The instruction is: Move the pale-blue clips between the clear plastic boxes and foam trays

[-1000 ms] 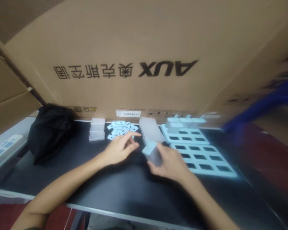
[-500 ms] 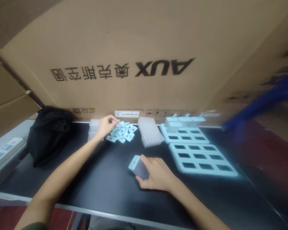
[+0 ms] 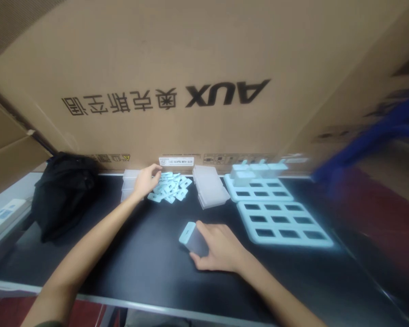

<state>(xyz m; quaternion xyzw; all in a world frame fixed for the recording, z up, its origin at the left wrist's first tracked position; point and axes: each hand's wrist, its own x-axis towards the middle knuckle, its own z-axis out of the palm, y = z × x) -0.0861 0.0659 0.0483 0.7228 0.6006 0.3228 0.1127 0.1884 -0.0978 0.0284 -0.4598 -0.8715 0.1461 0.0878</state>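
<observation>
My right hand (image 3: 220, 247) holds a small translucent box (image 3: 198, 243) tilted above the black table, thumb and fingers on its sides. A light-blue slotted cap (image 3: 187, 233) covers the end of the box facing left. At the back, my left hand (image 3: 147, 180) is at the left edge of a heap of light-blue slotted pieces (image 3: 170, 187). Its fingers are bent, with a gap between thumb and forefinger, and no piece shows in them. Left of the heap, pale translucent boxes (image 3: 128, 184) are partly hidden by that hand.
A translucent box stack (image 3: 211, 187) lies right of the heap. Two light-blue grid trays (image 3: 286, 240) follow, the rear one holding several capped boxes (image 3: 259, 170). A black cloth bundle (image 3: 64, 195) lies at the left. A large cardboard carton (image 3: 177, 50) walls off the back.
My left hand has drawn back slightly left from the heap, and its thumb and forefinger look further apart. The view has shifted a little. My right hand keeps its hold on the box.
</observation>
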